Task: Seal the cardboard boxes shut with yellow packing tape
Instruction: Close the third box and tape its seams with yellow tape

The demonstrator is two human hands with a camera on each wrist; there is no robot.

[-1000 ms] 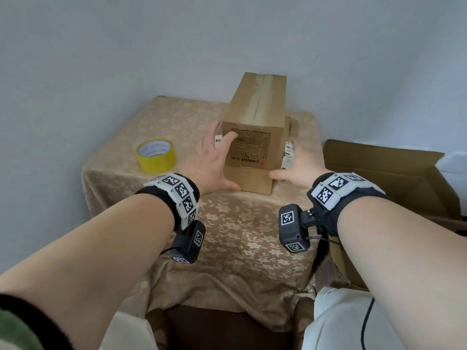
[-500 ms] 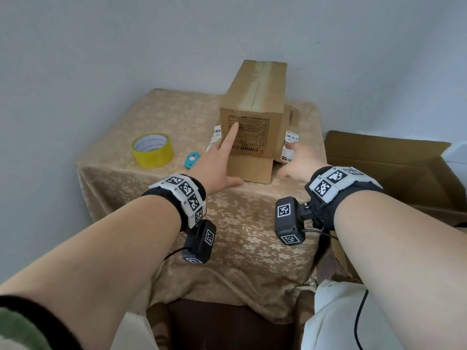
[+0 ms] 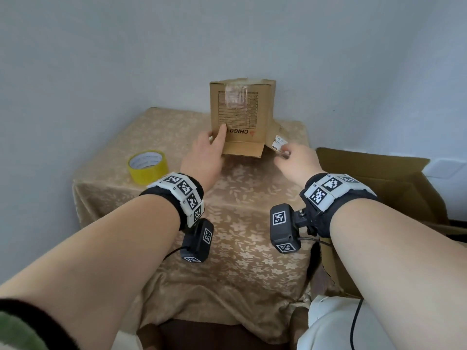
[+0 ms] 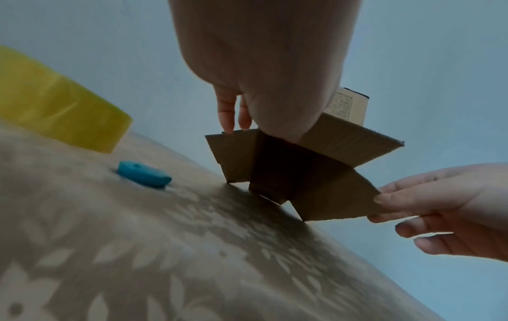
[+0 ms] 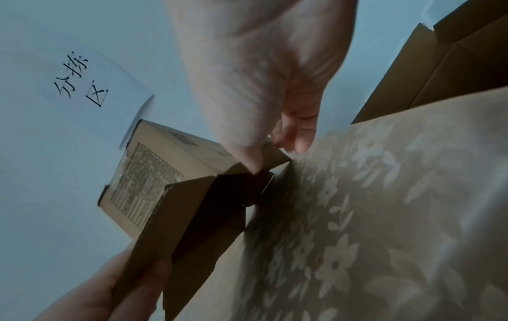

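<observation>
A small brown cardboard box (image 3: 241, 114) stands tilted at the back of the table, printed face toward me and its open flaps (image 4: 302, 173) spread at the bottom. My left hand (image 3: 216, 133) grips its left edge, thumb on the printed face. My right hand (image 3: 283, 154) pinches the right flap (image 4: 343, 202) by its outer edge. The yellow tape roll (image 3: 147, 166) lies flat on the table, left of my left hand and apart from it.
The table (image 3: 240, 236) wears a gold floral cloth and stands in a wall corner. A large open cardboard box (image 3: 379, 185) sits to the right of it. A small blue object (image 4: 144, 177) lies between the tape and the box. A paper sign (image 5: 82, 86) hangs on the wall.
The box has been tipped from lying on its side to standing up, flaps toward me. My left hand moved onto its left edge and my right hand took hold of the right flap.
</observation>
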